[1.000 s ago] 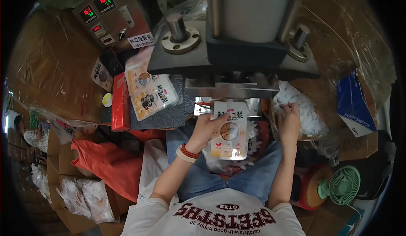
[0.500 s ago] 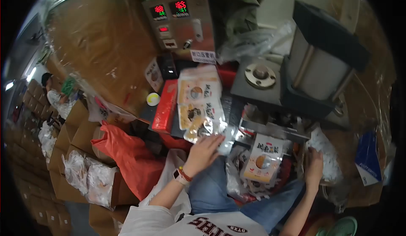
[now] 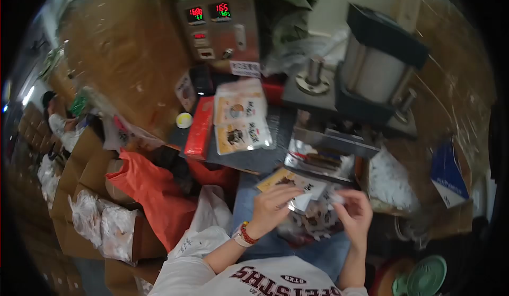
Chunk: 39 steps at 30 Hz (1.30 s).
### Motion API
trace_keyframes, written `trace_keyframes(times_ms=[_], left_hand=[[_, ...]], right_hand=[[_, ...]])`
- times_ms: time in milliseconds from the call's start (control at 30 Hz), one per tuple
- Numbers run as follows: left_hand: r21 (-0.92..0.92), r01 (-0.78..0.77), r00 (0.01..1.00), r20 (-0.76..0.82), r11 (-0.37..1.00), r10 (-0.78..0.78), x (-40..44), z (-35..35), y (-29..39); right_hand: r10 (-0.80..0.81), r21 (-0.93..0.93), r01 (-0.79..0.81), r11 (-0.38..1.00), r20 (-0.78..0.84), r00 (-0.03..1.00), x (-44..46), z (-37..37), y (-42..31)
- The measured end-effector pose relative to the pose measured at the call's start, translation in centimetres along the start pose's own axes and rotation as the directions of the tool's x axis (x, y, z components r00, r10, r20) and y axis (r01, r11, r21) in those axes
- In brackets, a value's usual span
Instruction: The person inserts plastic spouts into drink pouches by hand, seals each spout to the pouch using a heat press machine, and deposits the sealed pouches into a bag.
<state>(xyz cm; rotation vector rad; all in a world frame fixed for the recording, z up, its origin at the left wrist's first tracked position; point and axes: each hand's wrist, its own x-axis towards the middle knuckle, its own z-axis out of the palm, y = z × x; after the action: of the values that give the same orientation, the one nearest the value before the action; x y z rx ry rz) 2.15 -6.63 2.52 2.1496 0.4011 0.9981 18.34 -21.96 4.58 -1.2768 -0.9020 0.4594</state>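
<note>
My left hand (image 3: 273,206) is closed on a printed yellow-and-white pouch (image 3: 290,180), held above my lap just before the press's metal jaw (image 3: 328,142). To its right, my right hand (image 3: 356,211) pinches a small white piece (image 3: 336,196) beside the pouch's edge; its exact kind is too blurred to tell. Beneath both hands, a clear plastic bag with printed pouches (image 3: 313,224) lies on my lap, partly hidden. On the dark work surface, a stack of similar pouches (image 3: 238,113) sits beside a long red box (image 3: 200,129).
A control box with lit red and green digits (image 3: 220,28) stands behind. The press's large cylinder (image 3: 379,65) rises at right. Nearby are a bag of small white pieces (image 3: 389,179), a blue-and-white box (image 3: 449,174), an orange bag (image 3: 154,190), cartons (image 3: 79,216) and a distant person (image 3: 61,121).
My left hand has drawn a pouch off the stack, down and right to my lap. My right hand has moved left from beside the white bag and now pinches a small white piece.
</note>
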Motion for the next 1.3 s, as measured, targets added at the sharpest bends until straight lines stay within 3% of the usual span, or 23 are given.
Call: trace_keyframes(times_ms=[33,100,233,333,367,400,433,500,600,633,700,800,900,967,1000,1033,1067,1100,1133,1167,1200,1267,1300], left_hand=[[0.051,-0.071,0.997,0.01,0.996,0.071,0.0,0.1,0.4],[0.147,-0.112,0.993,0.052,0.983,0.105,0.3,-0.2,1.4],[0.174,-0.158,0.97,0.214,0.972,0.119,0.3,-0.1,1.9],[0.034,-0.037,0.973,0.228,0.999,0.028,-0.3,1.7,-0.4],[-0.123,0.292,0.919,0.31,0.948,-0.243,-0.3,2.7,-0.9],[-0.242,0.591,0.778,0.426,0.77,-0.463,-0.3,3.6,-1.5],[-0.242,0.589,0.78,0.42,0.771,-0.464,0.0,4.4,-2.5],[-0.396,0.703,0.71,0.429,0.59,-0.558,0.6,5.9,-4.5],[-0.551,0.718,0.679,0.417,0.426,-0.605,3.4,7.3,-5.3],[-0.594,0.72,0.66,0.426,0.358,-0.619,4.8,7.4,-5.0],[-0.726,0.637,0.697,0.399,0.259,-0.596,6.2,7.8,-4.1],[-0.64,0.748,0.602,0.544,0.175,-0.585,6.9,7.2,-4.7],[-0.581,0.64,0.762,0.396,0.503,-0.511,6.3,7.3,-6.0],[-0.057,0.598,0.798,0.134,0.799,-0.588,7.7,3.7,-6.3],[0.221,0.342,0.937,-0.155,0.913,-0.314,7.6,1.9,-7.9],[0.574,0.291,0.957,-0.177,0.765,-0.231,7.5,0.3,-8.8],[0.838,0.216,0.975,-0.163,0.5,-0.148,7.1,-1.0,-9.8],[0.795,0.175,0.963,-0.015,0.581,-0.269,4.7,-1.7,-13.2],[0.753,0.076,0.963,0.115,0.653,-0.245,3.9,-2.9,-11.9],[0.693,-0.029,0.947,0.251,0.721,-0.203,3.5,-3.7,-10.3],[0.592,-0.087,0.962,0.26,0.802,-0.088,2.6,-3.9,-9.7],[0.575,-0.108,0.981,0.194,0.811,-0.007,0.6,-4.5,-10.1],[0.501,0.045,0.994,0.067,0.864,-0.091,0.5,-4.3,-9.0]], right_hand=[[-0.23,-0.37,0.315,0.874,0.255,0.939,1.1,0.1,-0.9],[-0.319,-0.421,0.474,0.773,0.387,0.865,1.2,0.1,-1.2],[-0.203,-0.529,0.474,0.704,0.491,0.847,0.6,-0.7,-2.0],[-0.206,-0.511,0.476,0.716,0.497,0.843,1.2,-0.8,-0.9],[-0.224,-0.588,0.422,0.689,0.381,0.897,1.6,-0.8,-1.0],[-0.249,-0.657,0.36,0.662,0.261,0.933,1.9,-0.8,-1.1],[-0.232,-0.652,0.262,0.711,0.134,0.963,2.1,-1.5,-1.2],[-0.223,-0.627,0.104,0.772,-0.114,0.968,2.5,-3.3,-2.0],[-0.206,-0.761,-0.075,0.645,-0.267,0.942,3.6,-6.8,-1.5],[-0.202,-0.759,-0.073,0.646,-0.263,0.943,4.4,-7.5,-0.6],[-0.273,-0.96,-0.066,0.273,-0.143,0.951,5.7,-8.9,2.8],[-0.156,-0.969,-0.043,0.244,-0.083,0.984,5.8,-9.8,5.2],[-0.124,-0.975,0.005,0.22,-0.023,0.992,5.9,-9.7,5.1],[-0.09,-0.974,0.072,0.214,0.053,0.994,6.0,-10.6,5.0],[-0.217,-0.973,0.116,0.199,0.071,0.974,5.9,-10.6,4.7],[-0.217,-0.973,0.117,0.2,0.072,0.974,5.7,-10.4,4.5],[-0.155,-0.903,-0.078,0.423,-0.156,0.975,5.3,-10.2,4.1],[-0.043,-0.75,-0.264,0.607,-0.362,0.931,4.9,-9.9,3.8],[-0.045,-0.754,-0.268,0.6,-0.366,0.929,4.7,-9.8,3.7],[-0.01,-0.603,-0.267,0.752,-0.415,0.91,4.4,-9.6,3.8],[0.04,-0.42,-0.259,0.869,-0.463,0.885,3.8,-9.1,3.8],[0.019,-0.364,-0.189,0.912,-0.425,0.905,2.8,-7.0,2.2],[-0.026,-0.299,-0.093,0.95,-0.372,0.928,2.7,-5.6,1.1]])
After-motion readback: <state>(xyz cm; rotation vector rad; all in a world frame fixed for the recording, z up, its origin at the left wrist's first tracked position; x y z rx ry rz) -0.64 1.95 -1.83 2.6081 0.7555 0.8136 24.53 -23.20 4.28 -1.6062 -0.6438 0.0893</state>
